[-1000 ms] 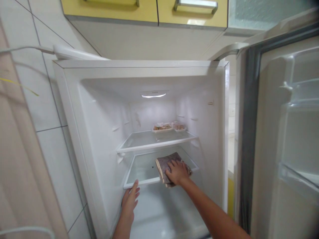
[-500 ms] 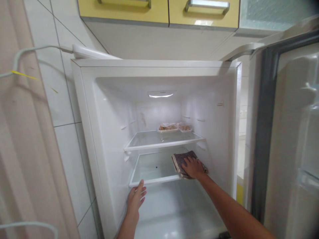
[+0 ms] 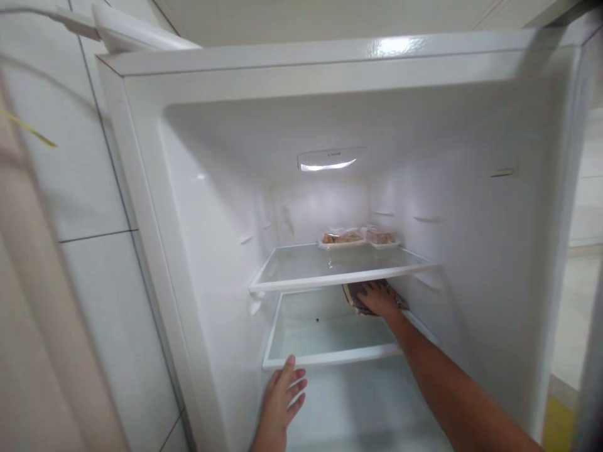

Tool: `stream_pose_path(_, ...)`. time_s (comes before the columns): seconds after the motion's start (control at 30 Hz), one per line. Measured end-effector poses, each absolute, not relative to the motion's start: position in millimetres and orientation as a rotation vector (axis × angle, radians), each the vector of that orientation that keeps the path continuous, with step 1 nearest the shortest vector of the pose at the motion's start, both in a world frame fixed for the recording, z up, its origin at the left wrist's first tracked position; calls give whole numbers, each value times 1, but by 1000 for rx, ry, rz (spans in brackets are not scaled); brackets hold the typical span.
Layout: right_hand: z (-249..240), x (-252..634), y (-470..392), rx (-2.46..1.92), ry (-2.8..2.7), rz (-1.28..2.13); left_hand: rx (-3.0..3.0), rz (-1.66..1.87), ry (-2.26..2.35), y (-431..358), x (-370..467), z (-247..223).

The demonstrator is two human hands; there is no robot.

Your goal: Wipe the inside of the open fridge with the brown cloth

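A folded dark patterned cloth (image 3: pixel 352 300) lies on the lower glass shelf (image 3: pixel 301 336) of a white fridge, toward its back right. My right hand (image 3: pixel 378 299) presses on the cloth, fingers over its top, beneath the upper glass shelf (image 3: pixel 306 262). Near the front left edge of the lower shelf, my left hand (image 3: pixel 281 395) is held with its fingers apart and nothing in it. Its thumb points up at the shelf's front rim. A small dark spot shows on the glass left of the cloth.
Two wrapped food trays, one on the left (image 3: pixel 343 236) and one on the right (image 3: pixel 381 237), sit at the back of the upper shelf. The fridge's side walls (image 3: pixel 494 251) bound both arms. White tiles (image 3: pixel 98 301) are outside on the left.
My right hand has pushed the cloth deeper along the lower shelf, under the upper one. The view has moved closer to the fridge. My left hand remains near the shelf's front left edge.
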State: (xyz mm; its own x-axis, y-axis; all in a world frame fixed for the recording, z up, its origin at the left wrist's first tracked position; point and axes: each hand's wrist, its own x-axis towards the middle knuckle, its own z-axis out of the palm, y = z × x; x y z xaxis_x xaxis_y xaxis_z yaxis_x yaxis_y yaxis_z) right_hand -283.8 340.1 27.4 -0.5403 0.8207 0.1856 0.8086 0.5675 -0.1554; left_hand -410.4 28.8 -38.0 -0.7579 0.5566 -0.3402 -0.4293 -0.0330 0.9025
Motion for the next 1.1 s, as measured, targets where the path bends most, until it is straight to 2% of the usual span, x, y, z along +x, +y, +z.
stream_pose_path(0.17, 31, -320, 315, -1315, -2580, 238, 78, 1902, 1537, 34, -410, -45)
stream_pose_path(0.37, 41, -391, 231, -1030, -2721, 391, 89, 1911, 1540, 36, -402, -43)
stream_pose_path(0.6, 51, -422, 176, -725, -2808, 415, 144, 1970, 1649, 37, -393, -36)
stream_pose_path(0.87, 52, -393, 215, -1090, -2640, 213, 180, 1950, 1732, 32, -404, -37)
stream_pose_path(1.1, 35, -298, 311, -1249, -2556, 109, 127, 1966, 1663, 39, -404, -41)
